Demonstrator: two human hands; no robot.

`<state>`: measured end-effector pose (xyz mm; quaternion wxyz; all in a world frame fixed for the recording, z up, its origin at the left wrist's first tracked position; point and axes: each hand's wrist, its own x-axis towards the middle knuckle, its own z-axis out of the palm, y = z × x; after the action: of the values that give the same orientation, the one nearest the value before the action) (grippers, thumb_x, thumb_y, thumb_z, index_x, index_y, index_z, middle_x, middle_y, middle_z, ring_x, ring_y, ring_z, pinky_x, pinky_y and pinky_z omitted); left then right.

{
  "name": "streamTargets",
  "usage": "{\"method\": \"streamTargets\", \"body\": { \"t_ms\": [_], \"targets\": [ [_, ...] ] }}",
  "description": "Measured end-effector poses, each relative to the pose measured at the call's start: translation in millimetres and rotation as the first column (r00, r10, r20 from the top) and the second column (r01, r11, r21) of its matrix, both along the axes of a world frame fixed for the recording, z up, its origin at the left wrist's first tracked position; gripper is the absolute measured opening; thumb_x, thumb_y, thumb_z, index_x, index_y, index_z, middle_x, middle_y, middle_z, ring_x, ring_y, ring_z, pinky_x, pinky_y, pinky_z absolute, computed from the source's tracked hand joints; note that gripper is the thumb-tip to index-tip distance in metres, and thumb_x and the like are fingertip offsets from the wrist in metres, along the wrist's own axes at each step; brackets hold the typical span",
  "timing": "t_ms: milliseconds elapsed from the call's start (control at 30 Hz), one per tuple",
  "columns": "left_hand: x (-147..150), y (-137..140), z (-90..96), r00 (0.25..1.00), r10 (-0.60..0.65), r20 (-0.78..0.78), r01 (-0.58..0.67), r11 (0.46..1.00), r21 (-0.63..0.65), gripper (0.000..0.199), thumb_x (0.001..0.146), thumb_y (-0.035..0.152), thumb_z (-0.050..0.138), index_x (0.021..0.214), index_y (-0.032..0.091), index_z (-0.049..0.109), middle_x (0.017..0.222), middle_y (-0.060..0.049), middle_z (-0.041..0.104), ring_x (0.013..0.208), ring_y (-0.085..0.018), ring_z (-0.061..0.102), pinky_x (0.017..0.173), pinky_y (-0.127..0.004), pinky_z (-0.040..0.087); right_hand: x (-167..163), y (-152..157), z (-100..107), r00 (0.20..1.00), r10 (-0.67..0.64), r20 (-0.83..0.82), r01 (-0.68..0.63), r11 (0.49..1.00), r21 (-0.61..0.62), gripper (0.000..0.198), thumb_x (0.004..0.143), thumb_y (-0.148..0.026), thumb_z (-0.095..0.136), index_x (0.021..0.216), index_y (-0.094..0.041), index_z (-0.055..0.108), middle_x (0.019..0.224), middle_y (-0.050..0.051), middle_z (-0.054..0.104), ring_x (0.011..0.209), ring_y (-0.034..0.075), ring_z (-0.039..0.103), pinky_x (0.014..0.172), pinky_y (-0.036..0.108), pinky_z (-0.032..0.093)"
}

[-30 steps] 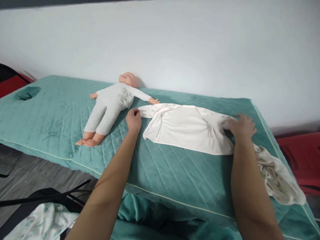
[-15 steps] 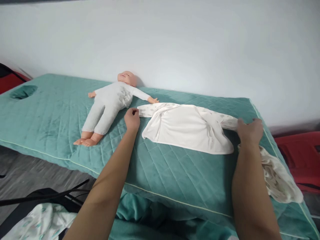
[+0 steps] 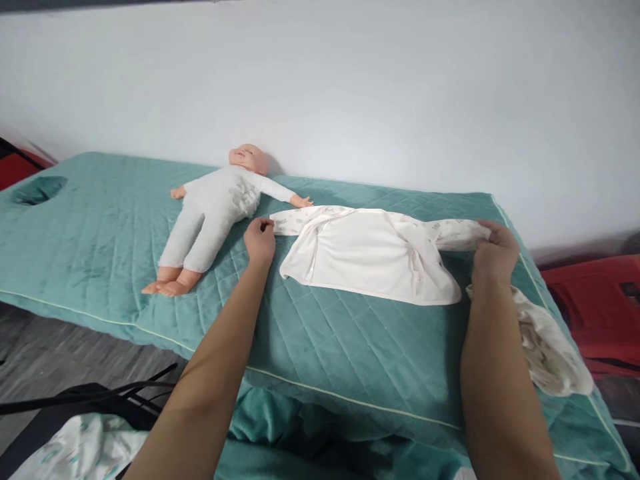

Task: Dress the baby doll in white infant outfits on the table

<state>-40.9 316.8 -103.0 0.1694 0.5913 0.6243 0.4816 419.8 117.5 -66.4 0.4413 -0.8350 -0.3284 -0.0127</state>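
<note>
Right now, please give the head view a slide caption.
Left hand and right hand hold the sleeves of a white top beside a doll.

Soft glow on pale wall [image 3: 380, 120] (floor [image 3: 85, 343] dimmer)

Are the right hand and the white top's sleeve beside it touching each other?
Touching: the head view shows the right hand holding the sleeve by its outer end.

Plain through the middle, this white long-sleeved cloth shirt [image 3: 365, 260], and look, little greyish motifs sprinkled down both sleeves [image 3: 456, 233]! Diamond stitching across the teal padded plush bed [image 3: 345, 350], pale yellow piping there; now the off-white cloth-bodied doll [image 3: 217, 193], peach plastic head [image 3: 253, 159] showing.
</note>
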Motion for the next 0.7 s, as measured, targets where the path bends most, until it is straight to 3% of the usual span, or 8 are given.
{"method": "streamTargets", "body": {
  "t_ms": [67, 167, 267, 333, 467, 600, 700],
  "targets": [
    [0, 0, -0.4, 1.000, -0.004, 0.002, 0.004, 1.000, 0.001, 0.020, 0.075, 0.015, 0.050, 0.082, 0.019, 0.068, 0.083, -0.003, 0.070, 0.082, -0.019, 0.063, 0.082, -0.030, 0.048, -3, -3, 2, 1.000, -0.021, -0.007, 0.021, 1.000, -0.024, 0.064, 0.068, -0.007, 0.037, 0.129, -0.008, 0.057, 0.107, 0.014, 0.068, 0.087, 0.019, 0.063, 0.078, 0.029, 0.048],
    [0, 0, 0.2, 1.000, -0.007, -0.005, 0.007, 1.000, -0.002, 0.020, 0.075, 0.015, 0.050, 0.082, 0.019, 0.068, 0.084, -0.003, 0.070, 0.083, -0.019, 0.063, 0.082, -0.030, 0.048, -5, -7, 3, 0.995, -0.102, 0.006, 0.102, 0.989, -0.107, 0.051, 0.071, -0.007, 0.041, 0.118, -0.009, 0.063, 0.102, 0.016, 0.066, 0.092, 0.026, 0.061, 0.085, 0.038, 0.048],
    [1, -2, 2.1, 1.000, -0.002, -0.020, 0.001, 1.000, -0.015, 0.021, 0.076, 0.015, 0.049, 0.083, 0.019, 0.069, 0.086, -0.003, 0.071, 0.085, -0.019, 0.063, 0.084, -0.029, 0.048, -7, -7, 5, 0.985, -0.149, 0.082, 0.159, 0.979, -0.129, 0.043, 0.078, -0.013, 0.049, 0.119, -0.009, 0.061, 0.122, 0.023, 0.058, 0.109, 0.030, 0.056, 0.098, 0.044, 0.042],
    [1, -3, 3.4, 1.000, -0.002, -0.025, 0.001, 1.000, -0.022, 0.021, 0.076, 0.015, 0.049, 0.084, 0.019, 0.069, 0.086, -0.003, 0.071, 0.085, -0.019, 0.063, 0.084, -0.029, 0.048, -13, -3, 7, 0.977, -0.091, 0.191, 0.108, 0.991, -0.080, 0.041, 0.084, -0.018, 0.050, 0.123, -0.008, 0.057, 0.130, 0.025, 0.051, 0.115, 0.028, 0.053, 0.104, 0.041, 0.040],
    [2, -4, 3.8, 1.000, 0.004, -0.003, -0.005, 1.000, -0.026, 0.021, 0.076, 0.015, 0.049, 0.084, 0.019, 0.069, 0.086, -0.003, 0.071, 0.084, -0.019, 0.063, 0.083, -0.029, 0.048, -35, 10, 8, 0.912, 0.137, 0.387, -0.130, 0.991, -0.045, 0.032, 0.090, -0.027, 0.047, 0.117, -0.014, 0.059, 0.122, 0.018, 0.059, 0.124, 0.027, 0.049, 0.109, 0.042, 0.036],
    [3, -4, 3.4, 0.999, 0.015, 0.029, -0.015, 1.000, 0.008, 0.022, 0.075, 0.014, 0.048, 0.082, 0.019, 0.068, 0.084, -0.003, 0.071, 0.083, -0.019, 0.063, 0.081, -0.029, 0.048, -59, 23, 0, 0.911, 0.305, 0.277, -0.267, 0.949, -0.167, 0.038, 0.087, -0.034, 0.053, 0.120, -0.015, 0.060, 0.121, 0.017, 0.063, 0.115, 0.028, 0.054, 0.103, 0.044, 0.041],
    [4, -6, 4.9, 0.999, 0.021, 0.030, -0.021, 1.000, 0.015, 0.022, 0.075, 0.013, 0.048, 0.081, 0.019, 0.068, 0.084, -0.003, 0.071, 0.083, -0.019, 0.063, 0.081, -0.030, 0.048, -65, 27, -6, 0.938, 0.291, 0.188, -0.244, 0.939, -0.241, 0.045, 0.084, -0.042, 0.057, 0.120, -0.014, 0.061, 0.112, 0.016, 0.066, 0.105, 0.029, 0.056, 0.096, 0.045, 0.043]
  ]
}}
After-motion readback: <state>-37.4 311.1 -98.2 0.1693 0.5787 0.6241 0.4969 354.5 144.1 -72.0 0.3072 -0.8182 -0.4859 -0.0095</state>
